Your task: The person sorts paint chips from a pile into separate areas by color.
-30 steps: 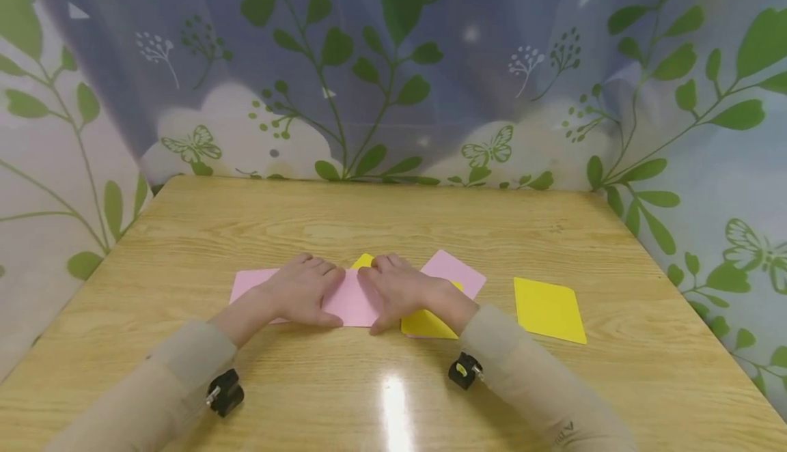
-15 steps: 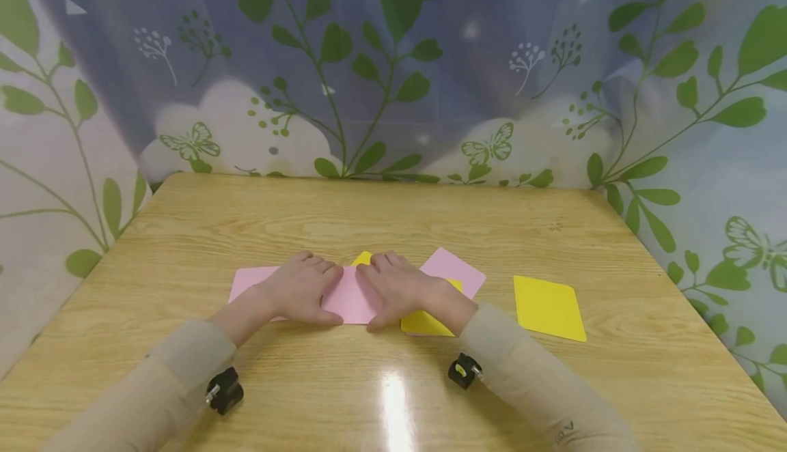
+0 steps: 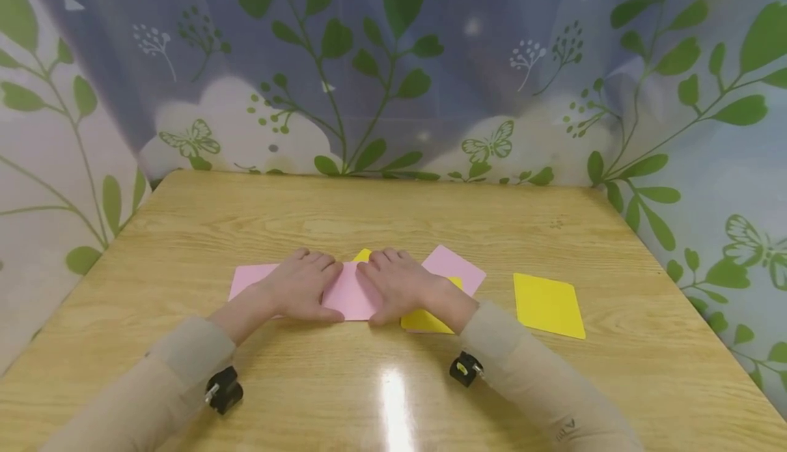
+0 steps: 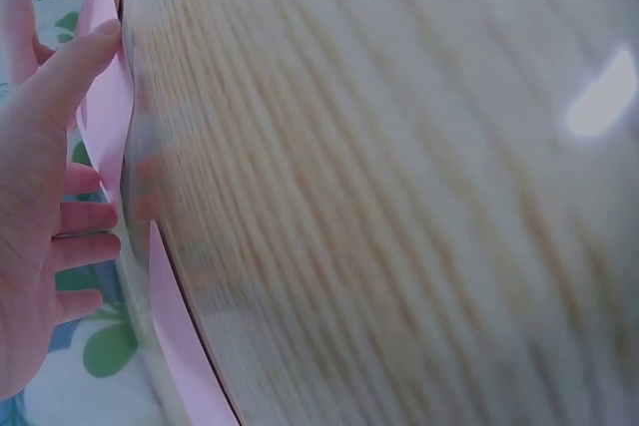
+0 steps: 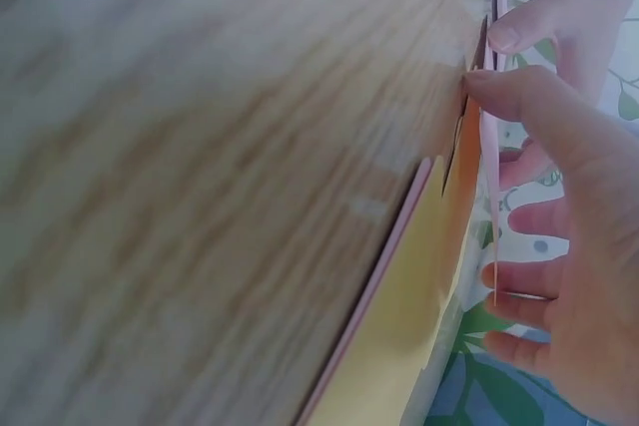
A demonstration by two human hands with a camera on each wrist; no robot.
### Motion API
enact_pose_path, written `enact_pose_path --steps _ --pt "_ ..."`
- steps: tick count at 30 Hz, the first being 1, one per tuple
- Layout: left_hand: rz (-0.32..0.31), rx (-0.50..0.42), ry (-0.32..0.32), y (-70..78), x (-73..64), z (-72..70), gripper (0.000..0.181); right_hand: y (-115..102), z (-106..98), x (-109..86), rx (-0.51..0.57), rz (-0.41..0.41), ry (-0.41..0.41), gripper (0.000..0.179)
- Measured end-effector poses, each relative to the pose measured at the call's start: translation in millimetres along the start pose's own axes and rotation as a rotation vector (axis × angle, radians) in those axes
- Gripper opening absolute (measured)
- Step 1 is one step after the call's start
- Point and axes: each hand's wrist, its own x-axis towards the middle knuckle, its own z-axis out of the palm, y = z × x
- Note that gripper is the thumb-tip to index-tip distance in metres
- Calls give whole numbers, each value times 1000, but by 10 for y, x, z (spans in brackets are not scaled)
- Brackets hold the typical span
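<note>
A pink paper card spans the gap between the two hands, slightly raised from the table in the wrist views. My left hand holds its left part, thumb at the near edge and fingers at the far edge. On the right part, my right hand grips in the same way, with the card between thumb and fingers in the right wrist view. Another pink card lies left of the left hand. Under and beside the right wrist lies a yellow card, with pink showing beneath it.
A yellow corner shows behind the held card. Farther right are a tilted pink card and a separate yellow card. All are on a wooden table with a leaf-patterned curtain behind it.
Both hands keep nearly the same place and hold on the pink card. The whole view shifts up very slightly; the other cards stay where they were.
</note>
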Motion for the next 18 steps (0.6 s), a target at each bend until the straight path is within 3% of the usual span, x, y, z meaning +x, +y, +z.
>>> enact_pose_path --steps 8,18 --pt "-1 -2 52 -12 -20 -7 90 16 28 -6 -46 -29 47 89" --pt "-19 3 111 -16 -39 25 110 48 17 -8 -21 -58 96 84"
